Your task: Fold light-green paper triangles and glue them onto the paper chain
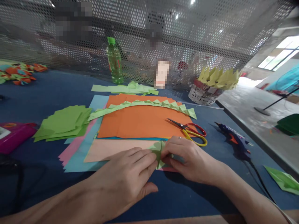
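A small piece of light green paper (156,147) with a crease lies on the stack of coloured sheets. My left hand (135,169) rests flat at the paper's left side, fingers stretched out and thumb apart. At its right edge my right hand (187,155) has its fingers curled and pinched on the paper, partly hiding it. Beyond my hands, a curved strip of folded green points (149,103) lies across orange sheets (140,123). Scissors (188,129) with red and yellow handles lie beside my right hand, blades pointing left.
A pile of green paper squares (63,123) sits left, beside a magenta device (17,135). To the right lie a glue gun (233,140) and a folded green leaf shape (283,180). A green-capped bottle (114,62) and a container with pointed yellow-green paper (209,85) stand behind.
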Demonstrator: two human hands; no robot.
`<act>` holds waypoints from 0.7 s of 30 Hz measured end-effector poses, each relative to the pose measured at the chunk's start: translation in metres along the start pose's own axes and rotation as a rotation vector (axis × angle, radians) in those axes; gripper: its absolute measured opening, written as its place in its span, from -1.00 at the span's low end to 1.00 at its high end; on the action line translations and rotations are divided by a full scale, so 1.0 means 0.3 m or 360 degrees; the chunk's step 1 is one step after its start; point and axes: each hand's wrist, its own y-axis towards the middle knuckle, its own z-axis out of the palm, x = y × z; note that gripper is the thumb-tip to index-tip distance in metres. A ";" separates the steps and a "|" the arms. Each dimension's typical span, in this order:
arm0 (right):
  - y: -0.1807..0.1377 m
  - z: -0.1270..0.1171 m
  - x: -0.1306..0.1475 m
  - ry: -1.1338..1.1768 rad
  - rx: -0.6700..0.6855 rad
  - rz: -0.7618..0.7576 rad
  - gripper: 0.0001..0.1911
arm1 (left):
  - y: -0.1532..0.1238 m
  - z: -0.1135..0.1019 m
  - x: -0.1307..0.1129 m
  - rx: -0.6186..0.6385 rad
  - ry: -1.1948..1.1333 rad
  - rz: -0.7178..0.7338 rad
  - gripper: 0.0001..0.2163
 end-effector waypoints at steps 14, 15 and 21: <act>0.000 -0.005 -0.009 0.0086 -0.0040 -0.0078 -0.79 | -0.017 -0.001 -0.017 -0.0085 0.0097 0.0030 -0.59; 0.002 -0.005 -0.010 0.0081 -0.0042 -0.0076 -0.78 | -0.022 -0.003 -0.018 -0.0082 0.0104 0.0035 -0.60; -0.005 0.002 -0.018 0.0041 -0.0020 -0.0049 -0.77 | -0.034 0.010 -0.030 -0.0022 0.0129 0.0009 -0.55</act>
